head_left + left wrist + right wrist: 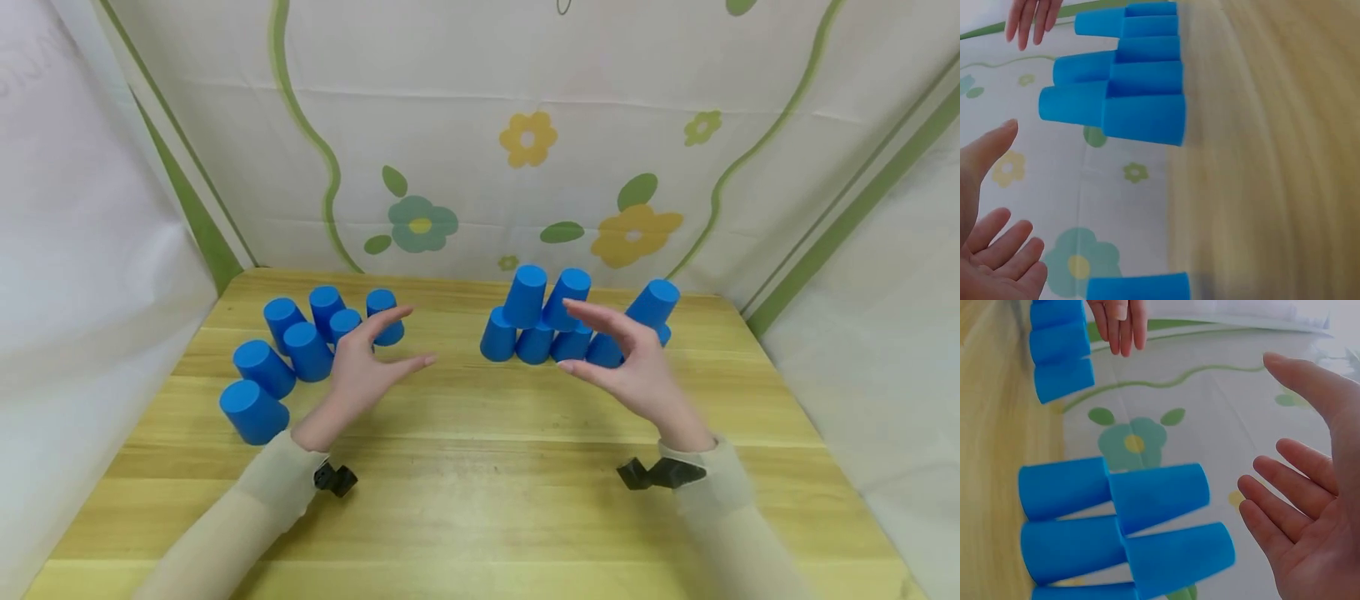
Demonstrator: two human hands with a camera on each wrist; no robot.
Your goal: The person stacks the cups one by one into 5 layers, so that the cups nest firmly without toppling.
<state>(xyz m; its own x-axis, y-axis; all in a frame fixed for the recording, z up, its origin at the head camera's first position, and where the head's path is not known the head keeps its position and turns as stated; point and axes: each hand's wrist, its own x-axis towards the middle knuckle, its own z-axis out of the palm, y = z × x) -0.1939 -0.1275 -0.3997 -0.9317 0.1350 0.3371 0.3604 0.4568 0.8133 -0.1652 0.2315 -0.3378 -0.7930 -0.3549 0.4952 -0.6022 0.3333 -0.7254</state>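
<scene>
Several upside-down blue cups stand in a row at the back right, and the row includes a left end cup (497, 337). Two more blue cups (525, 297) sit side by side on top at its left, and another upper cup (654, 302) tops the right end. My right hand (637, 367) is held in front of this stack, thumb and fingers spread apart, holding nothing. On the left, my left hand (358, 367) makes a similar wide curve with nothing in it. It partly hides the separate blue cups (308, 353) standing upside down there. Both palms show empty in the wrist views.
The left cups reach forward to a nearest cup (255, 414); one cup (386, 317) stands at their right end. Everything rests on a wooden table (480, 500). A flower-printed white curtain (465, 150) hangs behind it. Black wrist devices (335, 479) sit on both sleeves.
</scene>
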